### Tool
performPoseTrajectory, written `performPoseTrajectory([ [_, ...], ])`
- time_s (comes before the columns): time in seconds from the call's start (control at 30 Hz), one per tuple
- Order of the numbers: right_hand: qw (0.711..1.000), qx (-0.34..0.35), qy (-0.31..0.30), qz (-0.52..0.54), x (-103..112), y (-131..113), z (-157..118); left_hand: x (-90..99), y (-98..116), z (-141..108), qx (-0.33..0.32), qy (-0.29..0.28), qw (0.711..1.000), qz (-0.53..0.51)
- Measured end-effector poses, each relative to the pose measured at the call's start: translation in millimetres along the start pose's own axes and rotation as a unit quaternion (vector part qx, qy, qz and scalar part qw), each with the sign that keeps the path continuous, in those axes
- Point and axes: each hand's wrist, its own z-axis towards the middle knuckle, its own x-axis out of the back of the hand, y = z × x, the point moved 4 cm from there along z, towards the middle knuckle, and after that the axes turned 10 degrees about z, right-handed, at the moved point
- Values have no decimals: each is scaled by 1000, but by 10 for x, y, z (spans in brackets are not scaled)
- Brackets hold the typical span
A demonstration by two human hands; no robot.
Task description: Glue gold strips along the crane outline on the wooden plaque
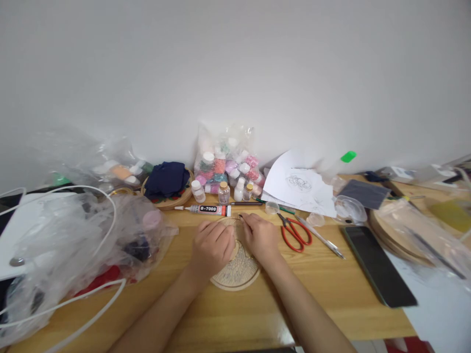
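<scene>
A round wooden disc (235,277) with an engraved, light-patterned face lies flat on the table, partly covered by both hands. My left hand (214,247) is curled closed over its left side; whatever those fingers may hold is hidden. Over the disc's upper right, my right hand (260,238) has thumb and fingers pinched together. A tiny dark bit shows at its fingertips, too small to name. Just beyond the hands lies a glue tube (208,210) marked B-7000. Red-handled scissors (296,234) rest to the right of my right hand.
Small bottles (223,192) stand behind the glue, before a bag of coloured jars (228,162). Plastic bags (143,235) and a white cable (106,304) crowd the left. At right are a pen (324,239), a phone (380,264), drawn paper (300,189) and wooden discs (390,230).
</scene>
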Motion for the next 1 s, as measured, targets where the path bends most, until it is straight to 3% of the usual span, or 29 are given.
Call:
performPoseTrajectory([
  [1.0,999,-29,-1,-13,11,36,21,22,17,14,-7,1,1000,7],
])
